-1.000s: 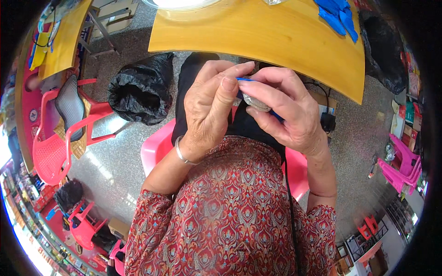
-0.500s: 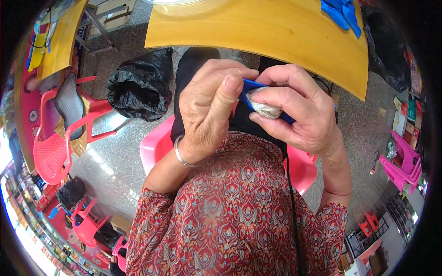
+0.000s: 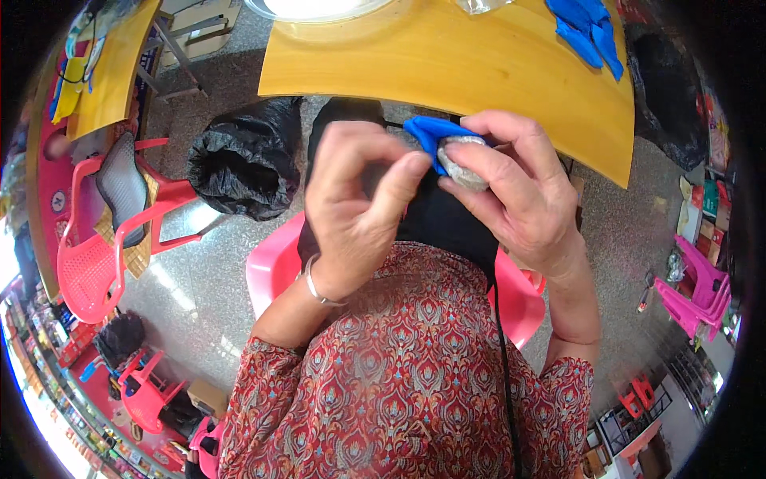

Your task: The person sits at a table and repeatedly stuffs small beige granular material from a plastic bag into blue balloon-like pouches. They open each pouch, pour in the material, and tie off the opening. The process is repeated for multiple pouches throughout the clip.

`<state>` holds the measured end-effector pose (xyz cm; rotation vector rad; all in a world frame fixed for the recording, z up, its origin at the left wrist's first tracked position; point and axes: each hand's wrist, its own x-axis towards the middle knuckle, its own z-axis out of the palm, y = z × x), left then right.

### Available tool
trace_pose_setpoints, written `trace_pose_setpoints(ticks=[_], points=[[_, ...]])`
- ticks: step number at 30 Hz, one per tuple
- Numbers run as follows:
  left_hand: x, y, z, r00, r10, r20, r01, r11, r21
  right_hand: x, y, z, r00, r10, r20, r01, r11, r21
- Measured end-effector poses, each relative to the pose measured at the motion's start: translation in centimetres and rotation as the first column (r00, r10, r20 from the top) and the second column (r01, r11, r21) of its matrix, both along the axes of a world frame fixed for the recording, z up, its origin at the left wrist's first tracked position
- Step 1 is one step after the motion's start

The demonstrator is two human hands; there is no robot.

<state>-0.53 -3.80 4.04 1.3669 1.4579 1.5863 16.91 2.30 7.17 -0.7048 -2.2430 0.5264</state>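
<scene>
Table (image 3: 447,64) — bag (image 3: 271,132) left, bag (image 3: 666,92) right

Yellow table (image 3: 447,72) with blue pieces (image 3: 589,33), round clear container (image 3: 329,17) and clear plastic (image 3: 482,5) on top.

A speckled grey floor (image 3: 209,307) is stretching beneath the yellow table (image 3: 447,64), and light (image 3: 171,287) is glinting to the table's left. A red armchair (image 3: 88,275) is standing left of the table; magenta plastic furniture (image 3: 702,303) is standing right.

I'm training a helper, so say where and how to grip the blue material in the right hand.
Probably pinch the blue material by its upper-left end, coming from the left: that end juts beyond the pale lump, while the right hand crowds the opposite side.
</scene>
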Motion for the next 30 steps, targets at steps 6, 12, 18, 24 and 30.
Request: trace_pose_setpoints(ticks=[6,12,18,24,30], points=[[0.9,2.1,-2.2,0.996,0.022,0.088,-0.018,0.999,-0.047,-1.0,1.3,-2.2,0.999,-0.040,0.009,0.039,0.999,0.035],[1.3,2.4,-2.1,0.703,0.059,0.708,0.133,0.968,-0.213,-1.0,2.3,-3.0,0.991,-0.047,-0.124,0.015,0.969,-0.248],[1.2,2.3,-2.1,0.546,0.000,0.838,0.271,0.946,-0.176,-0.9,2.2,-2.5,0.978,-0.057,-0.202,-0.038,0.898,-0.437],[1.4,2.7,-2.6,0.380,-0.009,0.925,0.291,0.950,-0.111,-0.8,2.8,-2.1,0.994,0.071,-0.085,-0.091,0.962,-0.258],[1.5,2.6,-2.5,0.373,-0.041,0.927,0.283,0.956,-0.072,-0.6,3.0,-1.4,0.989,0.120,-0.082,-0.137,0.960,-0.243]])
